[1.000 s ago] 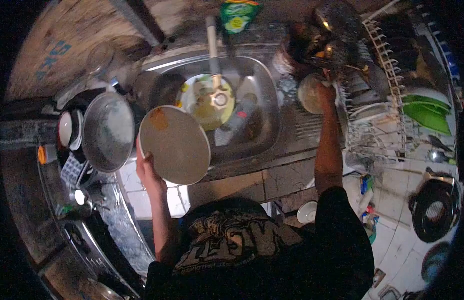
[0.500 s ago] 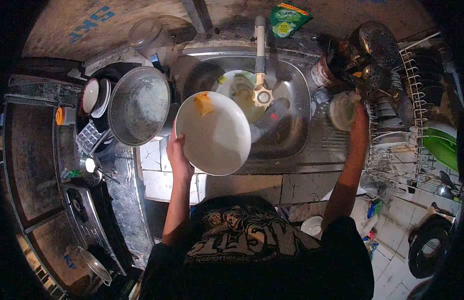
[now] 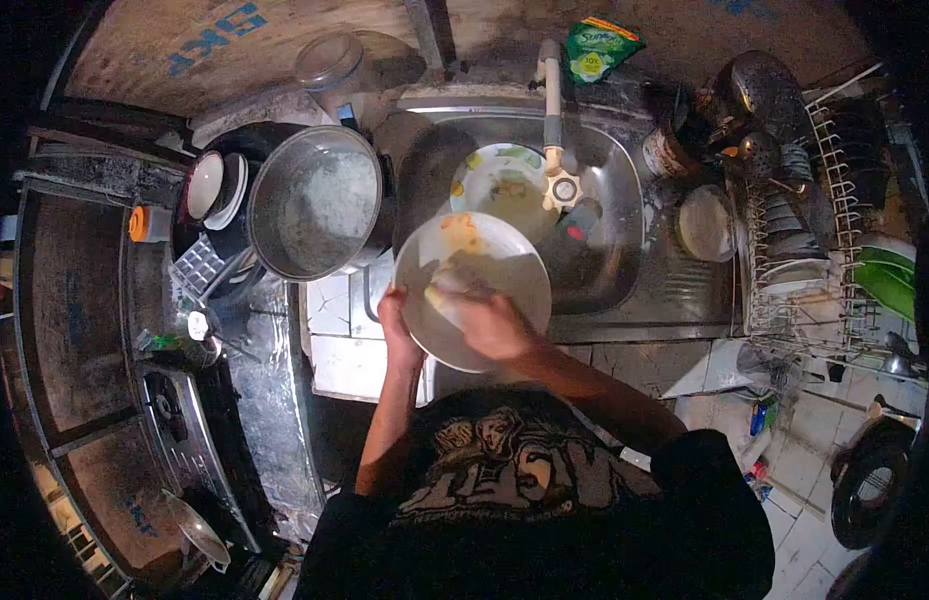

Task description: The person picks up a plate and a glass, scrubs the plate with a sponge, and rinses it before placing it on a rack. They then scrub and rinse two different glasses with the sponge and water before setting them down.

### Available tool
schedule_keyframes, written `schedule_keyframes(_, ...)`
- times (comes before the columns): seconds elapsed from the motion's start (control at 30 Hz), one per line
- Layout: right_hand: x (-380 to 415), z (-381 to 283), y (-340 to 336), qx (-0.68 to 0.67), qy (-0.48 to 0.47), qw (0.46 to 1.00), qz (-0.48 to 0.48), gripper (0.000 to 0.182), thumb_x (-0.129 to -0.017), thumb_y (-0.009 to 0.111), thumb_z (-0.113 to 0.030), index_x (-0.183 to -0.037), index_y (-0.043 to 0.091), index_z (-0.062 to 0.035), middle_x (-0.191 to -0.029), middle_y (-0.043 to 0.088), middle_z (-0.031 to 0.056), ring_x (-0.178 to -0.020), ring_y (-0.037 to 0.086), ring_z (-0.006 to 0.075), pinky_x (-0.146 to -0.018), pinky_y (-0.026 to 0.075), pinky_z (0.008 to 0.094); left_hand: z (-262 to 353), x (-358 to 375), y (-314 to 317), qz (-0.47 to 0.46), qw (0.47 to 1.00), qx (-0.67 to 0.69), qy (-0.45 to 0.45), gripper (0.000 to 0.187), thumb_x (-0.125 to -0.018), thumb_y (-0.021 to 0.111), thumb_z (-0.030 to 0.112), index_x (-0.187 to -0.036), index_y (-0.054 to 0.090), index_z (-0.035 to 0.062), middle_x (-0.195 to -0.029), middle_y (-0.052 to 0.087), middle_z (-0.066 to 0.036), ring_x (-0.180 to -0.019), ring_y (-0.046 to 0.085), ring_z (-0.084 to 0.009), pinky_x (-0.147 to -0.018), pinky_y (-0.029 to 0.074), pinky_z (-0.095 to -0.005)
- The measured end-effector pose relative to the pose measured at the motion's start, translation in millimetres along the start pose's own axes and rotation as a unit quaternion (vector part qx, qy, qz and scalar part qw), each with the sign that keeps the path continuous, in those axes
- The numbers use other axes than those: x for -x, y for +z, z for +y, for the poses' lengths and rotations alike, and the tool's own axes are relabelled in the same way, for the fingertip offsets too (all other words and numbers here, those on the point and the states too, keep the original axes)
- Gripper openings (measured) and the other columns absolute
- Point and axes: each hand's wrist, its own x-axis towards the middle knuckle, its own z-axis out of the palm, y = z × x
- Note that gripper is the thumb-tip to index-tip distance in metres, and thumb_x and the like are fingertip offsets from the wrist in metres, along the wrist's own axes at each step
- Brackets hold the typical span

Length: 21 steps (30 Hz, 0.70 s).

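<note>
White plate: we have it (image 3: 519, 280) at the near left side of the sink (image 3: 624, 262), lapping over the near rim, presumably so that drips fall into the basin and little reaches the floor.
Left hand: our left hand (image 3: 399, 325) is clamped on the plate's left near edge, likely to steady it while leaving most of the inside free.
Right hand: our right hand (image 3: 499, 328) reaches across over the plate, its fingers gathered around what we take for a sponge (image 3: 450, 292); motion blurs both, so we cannot make out each finger.
Sponge: pale with a yellowish edge, it seems pressed to the inner face, probably to rub it.
Plate's look: round, shallow and white, with its inside turned up to us; an orange stain (image 3: 462, 232) marks the far part, apart from our fingers.
Basin: beyond the plate sits a patterned dish (image 3: 496, 188) beside the tap (image 3: 553, 130), perhaps put there to catch water.
Right side: a round tub (image 3: 706, 224) stands on the ridged drainboard (image 3: 679, 292), within easy reach, we judge; farther right, a wire rack (image 3: 839, 225) holds dishes, seemingly to drain.
Left side: a large pot (image 3: 319, 205) stands just beside the sink.
</note>
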Motion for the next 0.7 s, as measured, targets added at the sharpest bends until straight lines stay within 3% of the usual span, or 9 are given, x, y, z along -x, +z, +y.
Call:
schedule_keyframes(0.07, -11, 16, 13, 0.005, -0.007, 1.000, 0.011, 0.046, -0.074, 0.048, 0.010, -0.115, 0.060, -0.0061, -0.122, 0.055, 0.0170, -0.119, 0.049, 0.0327, -0.102, 0.039, 0.0411, -20, -4, -10, -0.089, 0.994, -0.050, 0.041, 0.043, -0.084, 0.042, 0.032, -0.111, 0.054, 0.0001, -0.098, 0.057, -0.009, -0.088, 0.055, -0.0190, -0.080, 0.044, -0.0321)
schedule_keyframes(0.1, -25, 30, 7, 0.009, -0.015, 1.000, 0.017, 0.045, -0.074, 0.048, 0.010, -0.114, 0.060, -0.0045, -0.122, 0.055, 0.0169, -0.120, 0.048, 0.0328, -0.103, 0.038, 0.0410, -8, 6, 3, -0.024, 0.999, -0.038, -0.002, 0.043, -0.083, 0.043, 0.032, -0.110, 0.053, 0.0001, -0.096, 0.057, -0.009, -0.087, 0.054, -0.0195, -0.078, 0.044, -0.0325)
schedule_keyframes(0.17, -36, 54, -4, 0.032, -0.023, 0.998, 0.040, 0.043, -0.073, 0.048, 0.010, -0.113, 0.060, -0.0019, -0.122, 0.055, 0.0171, -0.121, 0.046, 0.0334, -0.104, 0.037, 0.0413, 8, 7, 7, -0.036, 0.999, -0.036, -0.007, 0.042, -0.083, 0.043, 0.032, -0.108, 0.053, 0.0002, -0.097, 0.056, -0.010, -0.089, 0.055, -0.0205, -0.079, 0.044, -0.0327)
schedule_keyframes(0.23, -23, 67, -14, 0.067, -0.017, 0.997, 0.044, 0.043, -0.073, 0.048, 0.010, -0.113, 0.060, -0.0018, -0.122, 0.055, 0.0170, -0.121, 0.047, 0.0330, -0.104, 0.037, 0.0412, 11, -3, -12, -0.092, 0.993, 0.061, -0.037, 0.055, -0.084, 0.046, 0.037, -0.123, 0.049, -0.0022, -0.114, 0.057, -0.015, -0.105, 0.054, -0.0248, -0.091, 0.042, -0.0362)
schedule_keyframes(0.33, -6, 61, -5, 0.109, 0.014, 0.993, 0.048, 0.041, -0.074, 0.049, 0.009, -0.113, 0.060, -0.0006, -0.121, 0.056, 0.0159, -0.120, 0.047, 0.0318, -0.102, 0.039, 0.0405, 13, 1, -10, -0.073, 0.997, -0.024, -0.014, 0.052, -0.084, 0.046, 0.037, -0.120, 0.051, -0.0006, -0.113, 0.056, -0.014, -0.104, 0.054, -0.0251, -0.091, 0.042, -0.0363)
schedule_keyframes(0.4, -7, 48, 2, 0.076, -0.036, 0.996, 0.034, 0.038, -0.075, 0.050, 0.007, -0.111, 0.059, 0.0016, -0.121, 0.055, 0.0169, -0.121, 0.047, 0.0308, -0.102, 0.038, 0.0401, -9, 4, -9, -0.072, 0.993, -0.088, -0.012, 0.043, -0.087, 0.046, 0.037, -0.112, 0.052, 0.0028, -0.110, 0.054, -0.012, -0.101, 0.053, -0.0245, -0.090, 0.042, -0.0366)
schedule_keyframes(0.47, -22, 42, -13, 0.076, -0.030, 0.997, 0.002, 0.047, -0.071, 0.052, 0.009, -0.117, 0.056, -0.0004, -0.124, 0.053, 0.0153, -0.123, 0.046, 0.0318, -0.102, 0.040, 0.0402, -5, 7, 1, -0.058, 0.995, -0.069, -0.035, 0.048, -0.084, 0.046, 0.038, -0.115, 0.052, 0.0014, -0.110, 0.055, -0.014, -0.100, 0.054, -0.0254, -0.089, 0.043, -0.0370)
schedule_keyframes(0.53, -29, 61, -19, 0.187, -0.135, 0.973, 0.014, 0.046, -0.071, 0.053, 0.007, -0.116, 0.056, -0.0001, -0.123, 0.054, 0.0135, -0.125, 0.044, 0.0294, -0.100, 0.042, 0.0391, 3, 7, 4, -0.077, 0.995, -0.032, -0.050, 0.051, -0.083, 0.046, 0.039, -0.117, 0.051, 0.0005, -0.109, 0.056, -0.015, -0.099, 0.055, -0.0262, -0.088, 0.044, -0.0371)
schedule_keyframes(0.7, -10, 72, -24, 0.276, -0.076, 0.958, -0.002, 0.037, -0.075, 0.054, -0.001, -0.111, 0.060, -0.0001, -0.123, 0.054, 0.0152, -0.122, 0.046, 0.0289, -0.102, 0.039, 0.0387, 7, -4, -13, -0.101, 0.994, 0.006, -0.033, 0.054, -0.082, 0.046, 0.040, -0.118, 0.051, -0.0001, -0.110, 0.057, -0.016, -0.099, 0.056, -0.0271, -0.085, 0.046, -0.0375)
